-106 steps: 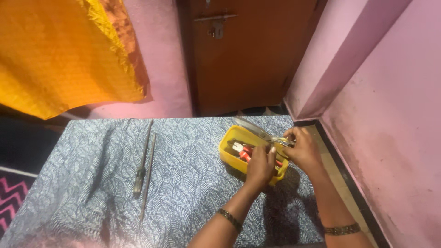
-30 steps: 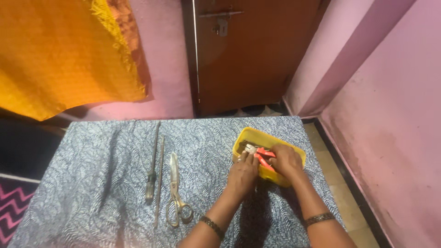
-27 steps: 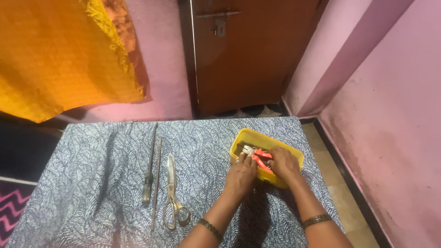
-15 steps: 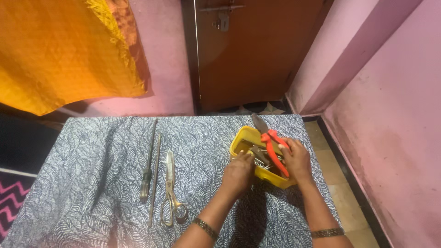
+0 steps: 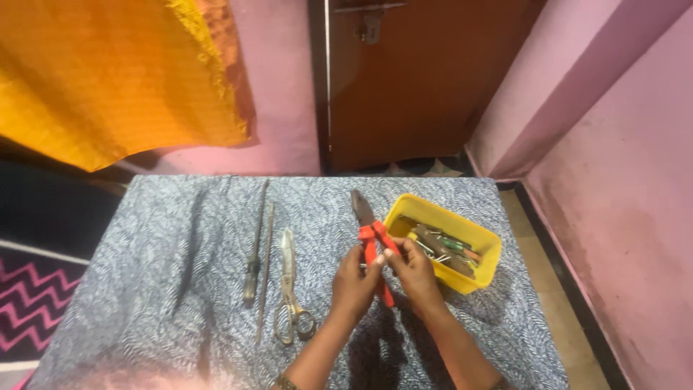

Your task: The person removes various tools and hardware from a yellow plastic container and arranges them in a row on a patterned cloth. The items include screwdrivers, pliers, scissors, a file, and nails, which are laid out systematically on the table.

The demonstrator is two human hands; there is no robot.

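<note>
Pink-walled corner room, brown door (image 5: 404, 79) behind, orange cloth (image 5: 108, 72) hanging at left; in front, a tabletop (image 5: 144, 274) draped in blue-and-white leaf print.

At centre, both hands meeting over the cloth on a pair of red-handled pliers (image 5: 372, 242). Left hand (image 5: 354, 285) curled closed around one red grip, right hand (image 5: 417, 271) curled closed around the other, fingers wrapped rather than spread. Pliers held raised above the tabletop, dark metal nose pointing away toward the door, just left of the tub; the two-handed grip on separate handles looks suited to working the tool apart or turning it for a look (a judgement only).

Just beside the right hand, a yellow plastic tub (image 5: 485, 263) near the tabletop's right edge, keeping small loose items together: screwdrivers and metal bits, too jumbled to sort out.

Further left, laid flat and roughly parallel, well apart from the hands: steel scissors (image 5: 290, 289), a thin metal rod (image 5: 266, 267), then a long dark-handled screwdriver (image 5: 254, 245). Neat side-by-side spacing suggests deliberate laying-out.
</note>
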